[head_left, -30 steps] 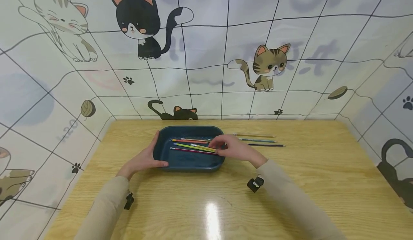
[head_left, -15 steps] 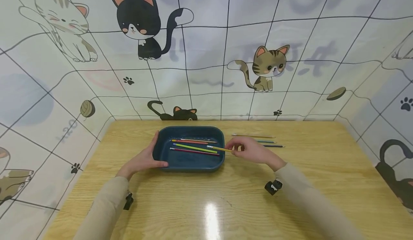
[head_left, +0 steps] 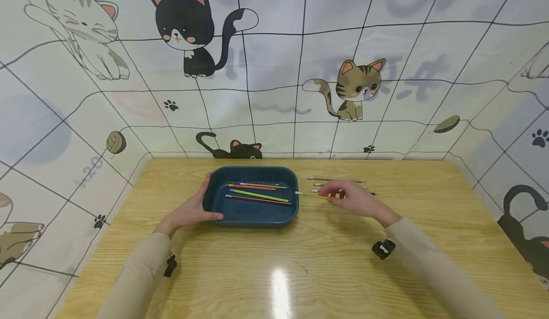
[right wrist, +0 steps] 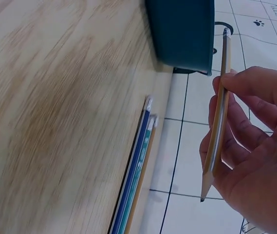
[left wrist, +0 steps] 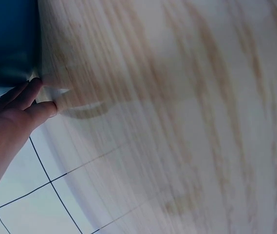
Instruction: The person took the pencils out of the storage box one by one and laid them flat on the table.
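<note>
My right hand (head_left: 353,199) pinches a yellow pencil (right wrist: 219,129) between thumb and fingers, just right of the dark blue dish (head_left: 257,222). Its eraser end points toward the dish and its sharpened tip points away. Spread along the dish's left end, my left hand (head_left: 190,211) touches it with fairly straight fingers, the thumb over the near corner. Inside the dish lie a lime green pencil (head_left: 259,195), a dark red pencil (head_left: 257,200), an orange pencil (head_left: 253,187) and a tan pencil (head_left: 280,187).
Beyond my right hand, a gold pencil (head_left: 336,179), a teal pencil (right wrist: 137,180) and a dark blue pencil (right wrist: 128,180) lie side by side on the wooden table (head_left: 343,271). A cat-patterned cloth (head_left: 274,104) rises along the table's back and sides.
My right hand has lifted the yellow pencil out of the dish and carried it right, past the rim, toward the pencils on the table. The left hand has stayed in place.
</note>
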